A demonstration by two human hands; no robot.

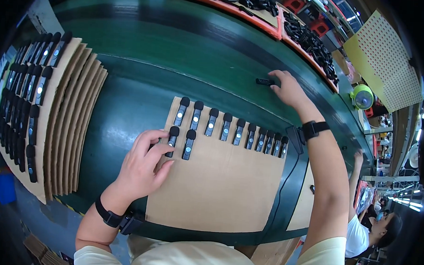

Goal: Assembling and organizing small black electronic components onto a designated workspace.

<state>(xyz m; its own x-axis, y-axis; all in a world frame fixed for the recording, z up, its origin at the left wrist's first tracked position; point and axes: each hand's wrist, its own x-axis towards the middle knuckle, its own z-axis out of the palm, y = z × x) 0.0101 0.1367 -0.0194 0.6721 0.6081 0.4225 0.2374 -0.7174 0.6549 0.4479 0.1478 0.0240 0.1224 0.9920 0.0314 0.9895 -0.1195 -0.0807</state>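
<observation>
Small black wireless clip-on microphones with foam tops stand out on a brown cardboard sheet (214,194) in front of me. A full row runs along its far edge, and a second row starts at the left. My left hand (144,165) has its fingers closed around the first microphone (172,139) of that second row. Beside it lies another microphone (188,145), with a lit round spot. Farther off on the green belt, my right hand (288,90) reaches to a single black microphone body (264,81). Its thumb and forefinger are apart at that piece's right end.
At left rises a stack of cardboard sheets (72,126) topped with many microphones. Orange-red trays (280,33) of black parts line the belt's far side. A green fan (363,97) stands at right, near a co-worker (366,234). Another cardboard sheet (303,210) lies right.
</observation>
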